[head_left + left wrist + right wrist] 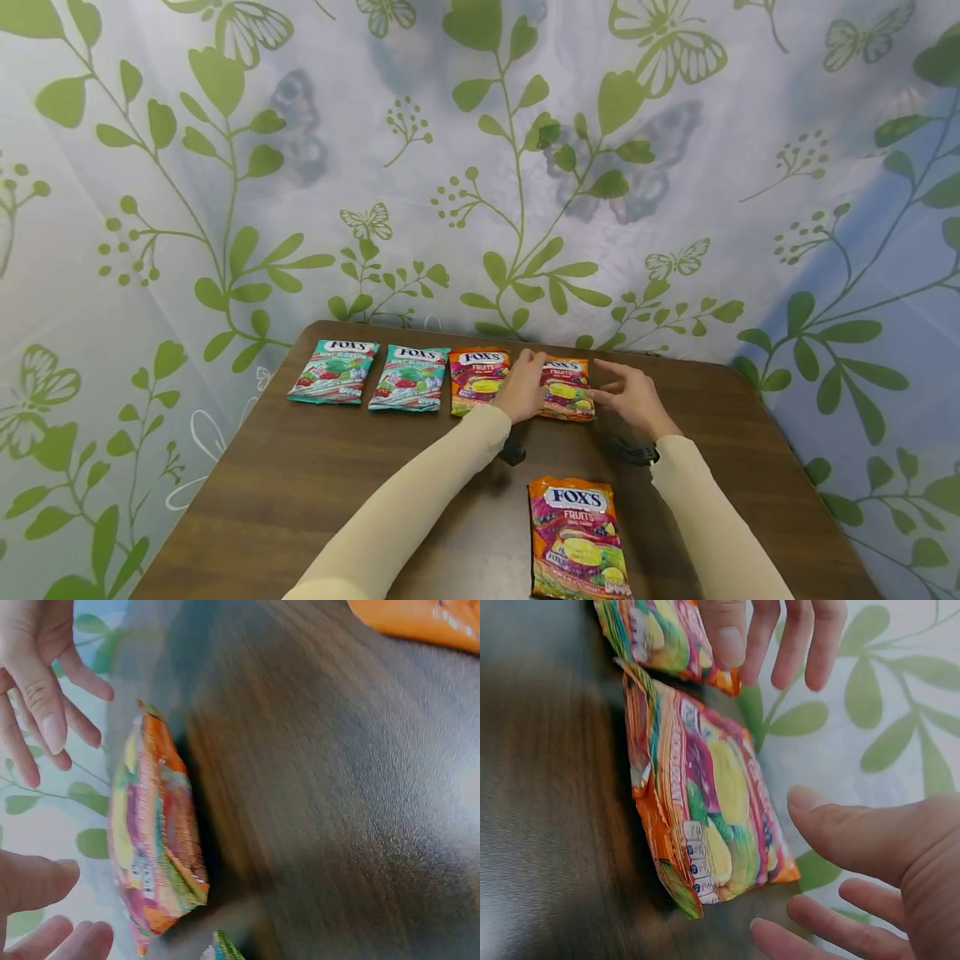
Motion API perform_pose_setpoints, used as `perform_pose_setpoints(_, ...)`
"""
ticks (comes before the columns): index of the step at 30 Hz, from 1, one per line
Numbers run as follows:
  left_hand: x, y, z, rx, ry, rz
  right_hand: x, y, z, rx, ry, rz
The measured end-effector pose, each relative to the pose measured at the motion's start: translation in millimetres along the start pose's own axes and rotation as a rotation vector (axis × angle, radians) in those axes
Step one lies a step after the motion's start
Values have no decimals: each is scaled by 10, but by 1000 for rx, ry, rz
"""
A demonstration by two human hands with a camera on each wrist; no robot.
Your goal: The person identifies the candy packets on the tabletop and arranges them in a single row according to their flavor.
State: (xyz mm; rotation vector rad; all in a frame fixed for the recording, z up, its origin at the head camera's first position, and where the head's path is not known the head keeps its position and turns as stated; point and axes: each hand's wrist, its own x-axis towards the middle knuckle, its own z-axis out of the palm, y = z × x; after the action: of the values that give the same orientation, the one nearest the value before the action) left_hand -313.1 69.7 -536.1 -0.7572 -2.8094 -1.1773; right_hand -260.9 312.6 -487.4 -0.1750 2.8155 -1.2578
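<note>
An orange-and-purple Fox's Fruits candy bag [567, 390] lies near the back of the table, with a hand on each side of it. My left hand [522, 388] is at its left edge, between it and a second Fruits bag [478, 383]. At its right edge is my right hand [632, 398], fingers spread. The right wrist view shows the candy bag [720, 802] face up, with the right thumb and fingers [855, 832] apart from it. Seen from the left wrist, the bag [156, 840] stands between the two hands, whose fingers are relaxed.
Two teal Fox's Mint Blossom bags [335, 372] [410, 379] lie at the left of the back row. Another Fruits bag [579, 540] rests at the front of the brown wooden table [360, 483]. A leaf-patterned curtain [420, 183] hangs behind the table's back edge.
</note>
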Motion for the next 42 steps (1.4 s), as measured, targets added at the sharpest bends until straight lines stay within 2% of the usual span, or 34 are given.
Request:
perform_pose_setpoints(1,22,-80,57,1,5,22,-26,-12,-10,-11,4,-13)
perform_pose_setpoints(2,7,-70,43,3,-7,25,-55,-23,-17,-22,8,-25)
perform_pose_setpoints(5,-103,82,-95,-15,-61,15,-161,-47,-35,-63,21,-65)
perform_pose_setpoints(6,-136,97,-114,-11,-68,25,-201,-53,-43,-71,26,-77)
perform_pose_setpoints(8,-184,92,-123,-71,-91,27,-292,-71,-65,-81,30,-91)
perform_pose_setpoints(11,-318,149,-192,-123,-89,58,-431,-95,-103,-66,30,-107)
perform_pose_setpoints(12,-313,53,-118,-119,-69,85,-476,-102,-110,-58,27,-113)
perform_pose_setpoints(15,-556,336,-388,-168,-129,55,-605,-127,-107,-33,10,-134)
perform_pose_setpoints(18,-692,354,-456,-203,-177,60,-731,-167,-78,-14,-5,-153)
perform_pose_setpoints(19,-791,468,-573,-225,-205,47,-773,-186,-68,-8,-9,-156)
perform_pose_setpoints(20,-832,473,-592,-233,-214,47,-814,-206,-58,-1,-12,-158)
perform_pose_setpoints(30,-1183,541,-693,-325,-232,-9,-1140,-377,-27,50,-16,-177)
perform_pose_setpoints(35,-1348,593,-715,-341,-230,-6,-1308,-378,-3,64,29,-142)
perform_pose_setpoints(42,-1576,583,-732,-334,-254,-29,-1492,-385,31,74,34,-89)
